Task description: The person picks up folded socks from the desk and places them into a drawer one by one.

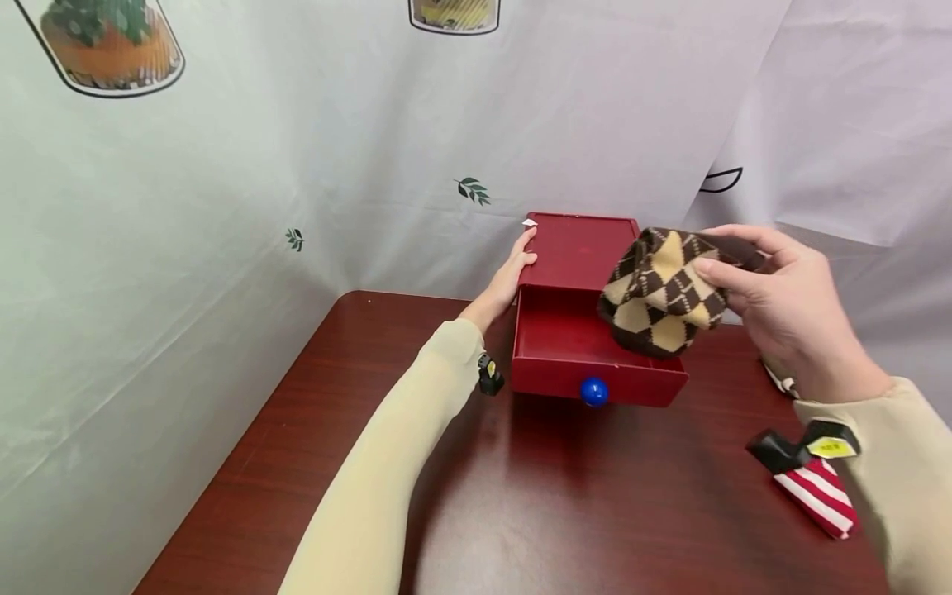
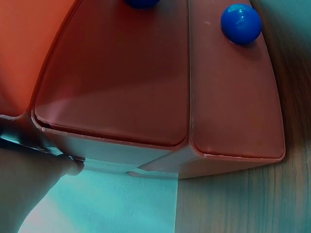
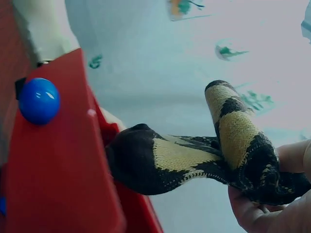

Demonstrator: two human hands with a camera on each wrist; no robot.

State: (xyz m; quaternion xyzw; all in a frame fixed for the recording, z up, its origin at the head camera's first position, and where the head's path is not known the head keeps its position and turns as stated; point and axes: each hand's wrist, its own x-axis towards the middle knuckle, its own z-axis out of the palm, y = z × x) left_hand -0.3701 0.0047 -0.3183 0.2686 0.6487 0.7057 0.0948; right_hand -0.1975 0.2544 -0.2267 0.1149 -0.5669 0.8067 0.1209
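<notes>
My right hand [image 1: 799,310] pinches a brown sock [image 1: 665,289] with a cream and tan diamond pattern between thumb and fingers. The sock hangs over the right part of an open drawer [image 1: 550,330] in a small red cabinet [image 1: 580,248]. In the right wrist view the sock [image 3: 184,158] looks bunched, its dark end overlapping the drawer's inside. A blue knob [image 1: 593,392] sits on the drawer front. My left hand [image 1: 504,285] rests against the cabinet's left side, fingers extended near its top edge. The left wrist view shows a second, lower blue knob [image 2: 241,24].
A red-and-white striped cloth piece [image 1: 818,496] lies on the dark wooden table [image 1: 595,512] under my right wrist. A light, dark-edged item [image 1: 777,376] is partly hidden behind the right hand. Pale printed curtains [image 1: 387,149] stand behind the cabinet and along the left.
</notes>
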